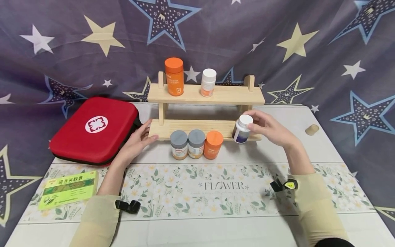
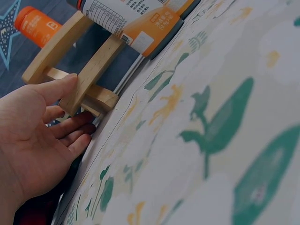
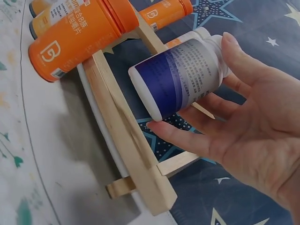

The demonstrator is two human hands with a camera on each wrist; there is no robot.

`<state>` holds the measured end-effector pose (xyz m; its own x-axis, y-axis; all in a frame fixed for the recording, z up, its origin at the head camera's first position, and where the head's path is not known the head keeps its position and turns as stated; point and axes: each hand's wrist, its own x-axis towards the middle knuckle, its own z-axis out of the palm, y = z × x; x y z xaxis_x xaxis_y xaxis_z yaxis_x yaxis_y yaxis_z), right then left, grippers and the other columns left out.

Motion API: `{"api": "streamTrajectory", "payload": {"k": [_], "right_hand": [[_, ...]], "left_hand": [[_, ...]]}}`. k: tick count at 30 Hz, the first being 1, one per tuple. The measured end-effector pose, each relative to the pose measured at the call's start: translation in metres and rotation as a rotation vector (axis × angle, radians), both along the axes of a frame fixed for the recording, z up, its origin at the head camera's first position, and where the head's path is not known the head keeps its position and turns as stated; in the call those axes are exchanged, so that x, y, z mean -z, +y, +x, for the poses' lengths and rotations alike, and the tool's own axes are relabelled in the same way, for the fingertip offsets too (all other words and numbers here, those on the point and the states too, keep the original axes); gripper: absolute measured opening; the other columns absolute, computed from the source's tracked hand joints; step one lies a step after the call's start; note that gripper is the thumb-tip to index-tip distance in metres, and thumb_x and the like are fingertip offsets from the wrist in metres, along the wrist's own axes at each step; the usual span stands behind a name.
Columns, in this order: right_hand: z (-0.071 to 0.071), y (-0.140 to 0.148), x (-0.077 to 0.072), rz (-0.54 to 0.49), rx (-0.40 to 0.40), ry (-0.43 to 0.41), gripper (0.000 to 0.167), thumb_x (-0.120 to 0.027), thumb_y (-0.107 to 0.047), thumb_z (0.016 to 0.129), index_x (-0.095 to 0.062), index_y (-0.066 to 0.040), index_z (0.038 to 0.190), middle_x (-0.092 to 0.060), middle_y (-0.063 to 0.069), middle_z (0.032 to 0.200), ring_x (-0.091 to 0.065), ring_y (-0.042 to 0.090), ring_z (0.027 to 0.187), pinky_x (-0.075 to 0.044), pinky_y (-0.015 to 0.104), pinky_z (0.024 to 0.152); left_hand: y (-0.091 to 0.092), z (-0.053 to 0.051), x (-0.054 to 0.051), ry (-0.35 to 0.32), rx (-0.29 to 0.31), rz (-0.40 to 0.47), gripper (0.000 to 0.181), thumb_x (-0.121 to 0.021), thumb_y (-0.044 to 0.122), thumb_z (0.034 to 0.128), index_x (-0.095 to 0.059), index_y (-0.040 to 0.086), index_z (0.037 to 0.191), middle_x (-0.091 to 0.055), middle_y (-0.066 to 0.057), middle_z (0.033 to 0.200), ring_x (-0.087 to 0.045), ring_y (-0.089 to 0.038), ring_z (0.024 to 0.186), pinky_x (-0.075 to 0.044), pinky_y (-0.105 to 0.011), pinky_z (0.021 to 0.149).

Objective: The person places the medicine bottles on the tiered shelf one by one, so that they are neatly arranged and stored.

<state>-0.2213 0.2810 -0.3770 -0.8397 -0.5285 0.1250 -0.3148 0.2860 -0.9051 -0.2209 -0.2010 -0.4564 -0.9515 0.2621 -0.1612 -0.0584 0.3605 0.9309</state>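
A dark star-patterned cloth (image 1: 222,20) hangs across the far side, behind a white table (image 1: 197,233) with a flowered band. On the table's far middle stands a two-tier wooden rack (image 1: 228,97). A red case (image 1: 92,132) lies left of it. The left hand (image 1: 134,144) spans the rack's left end, its thumb on the lower board and its fingers beyond. The right hand (image 1: 273,128) pinches a blue-labelled bottle (image 1: 241,130) by its upper part, at the right end of the lower shelf; I cannot tell whether its base touches the wood. A green box (image 1: 69,189) lies near left. A tall orange bottle (image 1: 175,77) stands on the upper shelf, left. Two grey-lidded jars (image 1: 179,151) and an orange jar (image 1: 212,147) stand in a row just near of the lower shelf. A small white bottle (image 1: 208,84) stands right of the tall orange one. Far right is a tan cylinder (image 1: 312,129).
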Motion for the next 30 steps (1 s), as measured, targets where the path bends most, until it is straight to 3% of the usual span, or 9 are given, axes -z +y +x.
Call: {"api": "streamTrajectory", "payload": {"k": [9,16,24,30], "right_hand": [[-0.015,0.002,-0.029,-0.024,0.005,-0.068,0.028,-0.055,-0.007,0.106,-0.058,-0.011,0.133,-0.068,-0.007,0.114,-0.066,0.005,0.105,-0.061,0.026,0.090],[-0.031,-0.005,-0.053,-0.068,-0.011,-0.064,0.025,-0.055,-0.006,0.105,-0.058,-0.010,0.130,-0.069,-0.004,0.112,-0.067,0.006,0.103,-0.062,0.028,0.090],[-0.050,-0.011,-0.076,-0.069,0.061,-0.044,0.022,-0.059,-0.009,0.104,-0.061,-0.013,0.126,-0.069,-0.005,0.110,-0.066,0.007,0.100,-0.062,0.025,0.087],[-0.066,-0.013,-0.084,-0.099,0.109,-0.051,0.023,-0.059,-0.010,0.104,-0.060,-0.014,0.127,-0.068,-0.003,0.113,-0.063,0.011,0.104,-0.062,0.026,0.085]], "left_hand": [[0.001,0.000,-0.001,0.003,0.001,-0.004,0.089,-0.067,0.034,0.1006,-0.010,0.023,0.168,-0.033,-0.018,0.166,-0.029,-0.031,0.157,-0.021,-0.049,0.131],[0.000,0.001,-0.001,-0.006,0.001,-0.002,0.089,-0.067,0.033,0.1010,-0.009,0.023,0.168,-0.032,-0.019,0.166,-0.028,-0.031,0.157,-0.022,-0.050,0.130],[0.001,0.001,-0.002,-0.008,-0.004,-0.004,0.088,-0.066,0.032,0.1014,-0.009,0.023,0.168,-0.032,-0.019,0.166,-0.028,-0.031,0.157,-0.022,-0.049,0.131],[0.001,0.002,-0.002,-0.020,-0.001,0.009,0.087,-0.065,0.032,0.1021,-0.009,0.023,0.168,-0.031,-0.018,0.166,-0.027,-0.030,0.158,-0.021,-0.048,0.131]]}}
